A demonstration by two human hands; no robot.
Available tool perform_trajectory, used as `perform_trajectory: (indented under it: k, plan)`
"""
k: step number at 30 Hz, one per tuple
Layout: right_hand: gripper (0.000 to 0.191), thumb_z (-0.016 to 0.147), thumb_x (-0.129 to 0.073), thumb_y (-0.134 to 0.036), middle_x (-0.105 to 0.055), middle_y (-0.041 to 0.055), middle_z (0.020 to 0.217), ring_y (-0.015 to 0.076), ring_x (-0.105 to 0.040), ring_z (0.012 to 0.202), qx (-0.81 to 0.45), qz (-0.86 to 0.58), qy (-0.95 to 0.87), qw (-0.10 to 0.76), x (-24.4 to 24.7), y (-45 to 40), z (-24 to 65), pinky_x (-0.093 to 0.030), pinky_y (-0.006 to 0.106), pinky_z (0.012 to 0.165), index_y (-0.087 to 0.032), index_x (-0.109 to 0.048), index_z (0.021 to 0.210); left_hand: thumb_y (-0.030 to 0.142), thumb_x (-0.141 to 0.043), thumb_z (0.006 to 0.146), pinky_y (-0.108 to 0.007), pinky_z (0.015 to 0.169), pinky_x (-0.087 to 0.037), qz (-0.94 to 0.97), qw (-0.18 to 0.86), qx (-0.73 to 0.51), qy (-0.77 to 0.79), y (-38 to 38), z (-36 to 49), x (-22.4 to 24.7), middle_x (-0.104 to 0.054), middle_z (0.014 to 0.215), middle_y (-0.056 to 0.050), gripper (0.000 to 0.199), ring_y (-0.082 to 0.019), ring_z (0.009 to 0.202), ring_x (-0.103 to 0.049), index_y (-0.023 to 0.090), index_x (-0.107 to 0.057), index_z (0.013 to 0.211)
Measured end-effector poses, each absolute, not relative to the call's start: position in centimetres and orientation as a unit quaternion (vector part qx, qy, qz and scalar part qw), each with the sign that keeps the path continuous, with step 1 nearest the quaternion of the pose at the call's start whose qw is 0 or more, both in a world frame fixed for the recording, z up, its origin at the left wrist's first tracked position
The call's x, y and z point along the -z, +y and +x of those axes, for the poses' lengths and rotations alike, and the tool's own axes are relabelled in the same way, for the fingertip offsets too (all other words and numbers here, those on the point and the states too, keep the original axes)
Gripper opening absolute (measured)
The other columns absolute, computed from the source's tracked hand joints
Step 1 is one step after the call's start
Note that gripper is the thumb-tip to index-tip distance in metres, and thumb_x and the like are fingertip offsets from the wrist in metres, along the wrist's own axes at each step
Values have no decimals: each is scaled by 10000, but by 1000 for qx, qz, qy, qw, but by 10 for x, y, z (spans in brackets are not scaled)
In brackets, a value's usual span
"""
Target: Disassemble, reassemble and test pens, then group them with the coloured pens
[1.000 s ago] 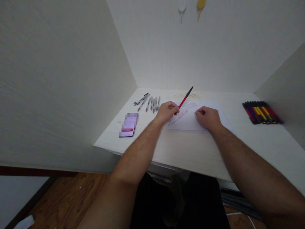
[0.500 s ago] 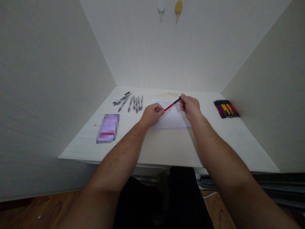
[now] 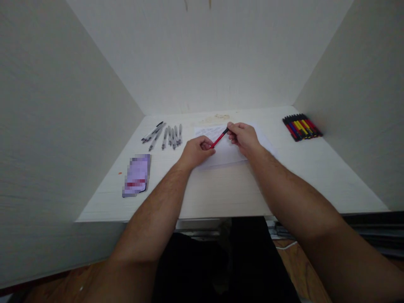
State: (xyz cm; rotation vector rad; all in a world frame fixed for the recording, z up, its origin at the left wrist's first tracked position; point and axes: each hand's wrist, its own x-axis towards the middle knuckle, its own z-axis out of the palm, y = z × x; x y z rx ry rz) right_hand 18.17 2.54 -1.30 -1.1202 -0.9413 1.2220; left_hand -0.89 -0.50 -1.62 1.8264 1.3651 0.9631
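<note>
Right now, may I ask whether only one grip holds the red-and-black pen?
No, the left grip holds the pen's red end and the right grip its black end.

Head-worn view, forward and down

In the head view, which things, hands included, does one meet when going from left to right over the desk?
Phone, clear pens, left hand, red pen, right hand, coloured pens.
</note>
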Motion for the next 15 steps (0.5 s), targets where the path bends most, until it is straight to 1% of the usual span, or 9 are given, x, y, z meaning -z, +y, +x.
perform_trajectory:
  k: [6,9,13,15]
  plan:
    - [351,741,-768,-441,-591,-24,584,56,-483,459,-519,-466,-406,590,13,23,178,-373,183,420,-187,-542,652,332,-779,621,-249,575,-394,692,332,-377,519,-4,-10,20,-605,690,4,268,-107,612,-496,183,-673,816]
    - [353,753,-758,-434,-587,-26,586,53,-476,460,-526,-458,-405,592,11,19,175,-373,182,425,-189,-527,646,344,-785,619,-246,573,-389,689,334,-382,517,-2,-9,23,-581,672,13,270,-101,605,-480,180,-667,797]
    - [354,763,-748,-417,-568,-32,570,52,-454,445,-522,-459,-403,596,10,17,172,-359,187,415,-191,-511,629,333,-779,637,-239,575,-384,703,288,-407,508,-1,-9,24,-574,678,22,279,-99,612,-478,189,-679,855]
    - [350,770,-741,-401,-563,-35,564,51,-444,437,-517,-461,-398,601,10,17,170,-348,188,407,-192,-504,620,322,-761,661,-239,572,-378,716,251,-410,506,-1,-9,24,-583,675,19,238,-99,611,-484,188,-684,842]
